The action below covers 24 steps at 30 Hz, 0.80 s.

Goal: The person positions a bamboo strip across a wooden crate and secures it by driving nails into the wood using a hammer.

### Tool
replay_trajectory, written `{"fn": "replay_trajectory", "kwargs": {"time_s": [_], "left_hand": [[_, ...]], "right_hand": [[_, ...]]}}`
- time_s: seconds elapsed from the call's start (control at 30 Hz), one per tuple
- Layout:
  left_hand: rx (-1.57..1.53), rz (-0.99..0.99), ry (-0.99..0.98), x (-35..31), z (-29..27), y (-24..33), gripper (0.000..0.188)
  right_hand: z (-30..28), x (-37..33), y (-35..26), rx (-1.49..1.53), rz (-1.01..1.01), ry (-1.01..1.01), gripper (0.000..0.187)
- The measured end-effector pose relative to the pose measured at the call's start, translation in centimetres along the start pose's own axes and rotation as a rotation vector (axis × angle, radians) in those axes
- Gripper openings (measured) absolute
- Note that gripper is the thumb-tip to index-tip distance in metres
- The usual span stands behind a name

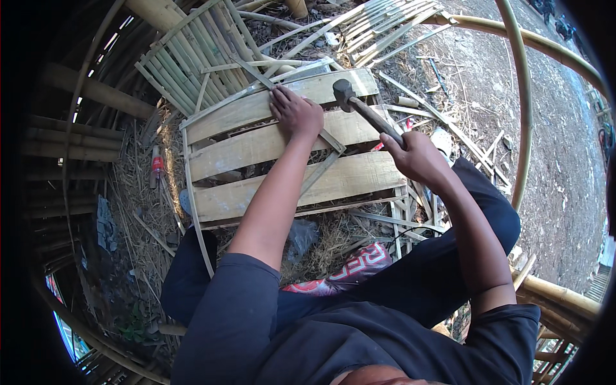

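Observation:
My right hand (420, 159) is wrapped round the wooden handle of a hammer (373, 118). The blocky dark head hovers above the right end of a low table-like stand of wooden planks (250, 157). Over the far part of those planks, my left hand (298, 114) has its fingers curled down on a thin bamboo strip (255, 74), which runs out beyond the far edge. On the near side of that hand, a strip shows again and meets another thin strip (321, 173) at a sharp corner. My palm hides the part in between.
Slatted bamboo panels (192, 58) lie beyond the planks, with another panel (385, 29) farther right. Cut strips and straw litter the ground. A red-labelled bottle (156, 163) is at left. Bamboo poles (523, 102) curve along the right side. My bent legs flank the stand.

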State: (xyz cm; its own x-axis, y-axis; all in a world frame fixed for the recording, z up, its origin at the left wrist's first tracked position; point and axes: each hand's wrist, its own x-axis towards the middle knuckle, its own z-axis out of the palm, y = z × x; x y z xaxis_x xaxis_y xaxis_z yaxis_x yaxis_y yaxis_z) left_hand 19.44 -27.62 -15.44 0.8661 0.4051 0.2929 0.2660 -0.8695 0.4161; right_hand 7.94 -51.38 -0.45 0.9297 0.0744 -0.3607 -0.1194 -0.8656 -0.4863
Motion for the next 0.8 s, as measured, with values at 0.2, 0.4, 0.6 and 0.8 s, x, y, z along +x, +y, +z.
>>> {"fn": "replay_trajectory", "kwargs": {"time_s": [0.2, 0.4, 0.6, 0.8], "left_hand": [[0.105, 0.006, -0.067, 0.3, 0.1, -0.8, 0.074], [0.197, 0.013, -0.104, 0.6, 0.2, -0.9, 0.078], [0.332, 0.118, -0.173, -0.4, -0.9, -0.3, 0.075], [0.141, -0.012, -0.107, 0.4, 0.5, -0.3, 0.075]], "right_hand": [[-1.0, -3.2, -1.2, 0.072, -0.028, -0.127, 0.069], [-0.3, -3.2, -0.4, -0.021, -0.081, -0.106, 0.067], [-2.1, -4.4, -1.8, 0.109, -0.156, -0.009, 0.065], [1.5, -1.8, 1.8, -0.068, -0.112, -0.049, 0.068]]}}
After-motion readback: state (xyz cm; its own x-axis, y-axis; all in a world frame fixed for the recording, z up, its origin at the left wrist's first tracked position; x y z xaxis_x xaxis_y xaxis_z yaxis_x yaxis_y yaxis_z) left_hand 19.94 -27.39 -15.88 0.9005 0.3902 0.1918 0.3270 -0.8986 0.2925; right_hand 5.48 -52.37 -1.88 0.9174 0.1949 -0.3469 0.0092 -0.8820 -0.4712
